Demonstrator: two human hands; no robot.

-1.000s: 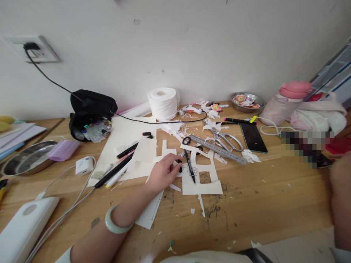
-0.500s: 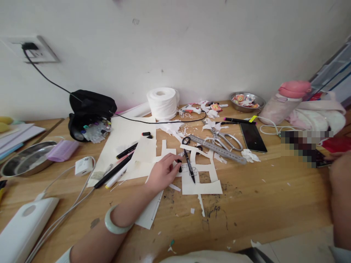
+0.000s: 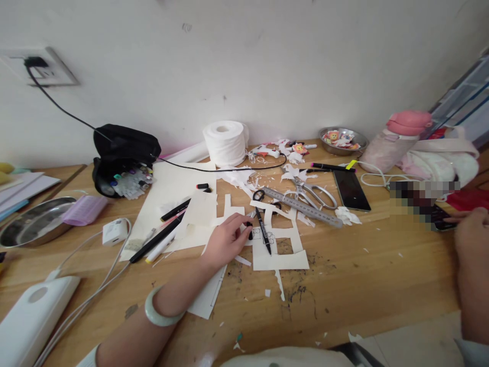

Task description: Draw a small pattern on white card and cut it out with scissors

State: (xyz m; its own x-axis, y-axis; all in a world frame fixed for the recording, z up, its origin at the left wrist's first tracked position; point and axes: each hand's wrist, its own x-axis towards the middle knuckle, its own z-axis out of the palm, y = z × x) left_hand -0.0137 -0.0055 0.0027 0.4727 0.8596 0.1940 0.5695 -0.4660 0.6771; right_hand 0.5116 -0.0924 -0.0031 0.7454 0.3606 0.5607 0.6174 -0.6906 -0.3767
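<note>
My left hand (image 3: 228,238), a pale bangle on its wrist, pinches a small black marker cap (image 3: 249,230) over the table's middle. Beside it, a black marker (image 3: 263,232) lies across a cut-out white paper (image 3: 280,261) with small drawn shapes. My right hand (image 3: 471,229) is at the far right edge, its fingers curled at the near end of a dark phone (image 3: 441,218), partly hidden by blurred blocks. Scissors (image 3: 315,196) and a steel ruler (image 3: 301,205) lie behind the cut-out.
A paper roll (image 3: 226,145), a metal bowl (image 3: 343,142) and a pink-lidded bottle (image 3: 389,145) stand along the wall. Another phone (image 3: 350,189) lies near the bowl. On the left are a black pen case (image 3: 124,145), a white charger (image 3: 114,232), cables and a metal dish (image 3: 34,224).
The view has shifted slightly. More of my right hand shows at the right edge, its fingers at the phone. My left hand keeps its place with the cap.
</note>
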